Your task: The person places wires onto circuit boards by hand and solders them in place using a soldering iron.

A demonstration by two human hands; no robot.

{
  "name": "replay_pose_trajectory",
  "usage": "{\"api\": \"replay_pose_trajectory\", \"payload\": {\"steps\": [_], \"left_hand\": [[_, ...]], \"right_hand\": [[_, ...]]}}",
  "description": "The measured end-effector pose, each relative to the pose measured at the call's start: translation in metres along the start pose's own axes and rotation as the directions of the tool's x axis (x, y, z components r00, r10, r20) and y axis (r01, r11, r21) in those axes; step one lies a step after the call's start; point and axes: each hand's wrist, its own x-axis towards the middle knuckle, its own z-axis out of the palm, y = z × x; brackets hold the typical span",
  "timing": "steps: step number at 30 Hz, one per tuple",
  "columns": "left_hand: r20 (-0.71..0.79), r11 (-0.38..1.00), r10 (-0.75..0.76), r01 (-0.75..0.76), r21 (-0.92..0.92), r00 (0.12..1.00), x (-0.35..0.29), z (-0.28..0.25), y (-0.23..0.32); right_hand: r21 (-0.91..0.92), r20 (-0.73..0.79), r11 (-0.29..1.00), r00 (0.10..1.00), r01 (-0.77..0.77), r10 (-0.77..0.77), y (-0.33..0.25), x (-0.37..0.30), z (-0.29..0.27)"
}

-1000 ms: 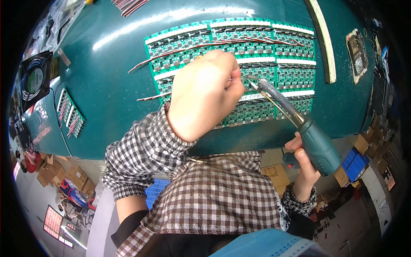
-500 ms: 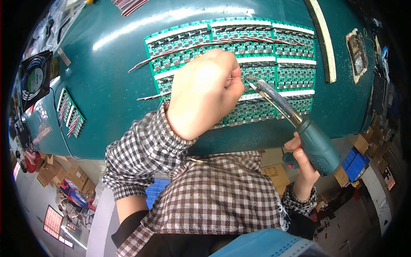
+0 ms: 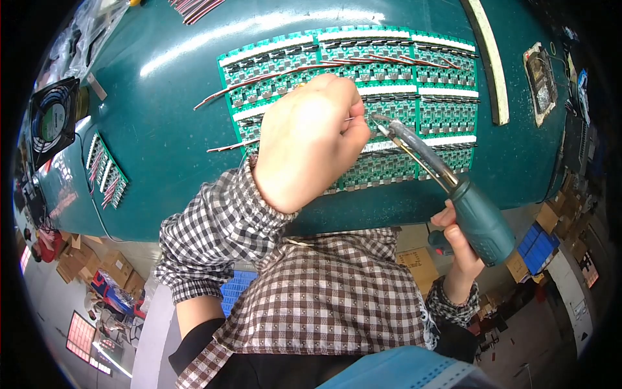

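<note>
PCB array (image 3: 447,120) flat on grn surface (image 3: 168,175). L hand (image 3: 311,142) over PCB array, fingertips pinching thin wire (image 3: 350,119). R hand (image 3: 465,256) nr side of array, toward its R, gripping soldering iron (image 3: 483,220); tip over array, contact unclear. Blk fan (image 3: 54,122) well L of array.

We count two grips of the person, one left grip (image 3: 311,136) and one right grip (image 3: 461,251), also one soldering iron (image 3: 484,220) and one thin wire (image 3: 350,119). We find one desk (image 3: 162,162), one fan (image 3: 53,120), one small circuit board (image 3: 115,171) and one long pale bar (image 3: 490,65). On the big group of circuit boards (image 3: 447,120) we see three white strips (image 3: 363,37) in the farthest row, but the tiny components we cannot count.
</note>
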Motion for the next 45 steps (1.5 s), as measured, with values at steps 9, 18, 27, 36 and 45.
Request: {"api": "replay_pose_trajectory", "payload": {"steps": [9,18,27,36,45], "left_hand": [[-0.007,1.0,0.003,-0.003,0.018,1.0,0.0,0.0,0.001],[-0.014,1.0,0.002,-0.002,0.03,1.0,-0.001,0.001,0.002],[0.0,1.0,-0.016,0.016,0.027,1.0,-0.001,0.0,0.003],[-0.014,0.999,-0.007,0.008,0.042,1.0,-0.001,0.001,0.002],[-0.018,0.999,-0.007,0.007,0.035,1.0,-0.001,0.001,0.003]], "right_hand": [[0.003,-0.016,1.0,1.0,0.019,-0.019,0.002,0.0,0.002],[-0.013,-0.039,0.999,0.999,0.03,-0.031,-0.001,0.001,0.006],[-0.009,-0.054,1.0,0.998,0.019,-0.019,-0.003,-0.001,0.007],[-0.027,-0.056,1.0,0.998,0.014,-0.015,-0.003,-0.001,0.005],[-0.067,-0.011,0.997,0.999,0.037,-0.038,0.01,-0.001,-0.006]]}}
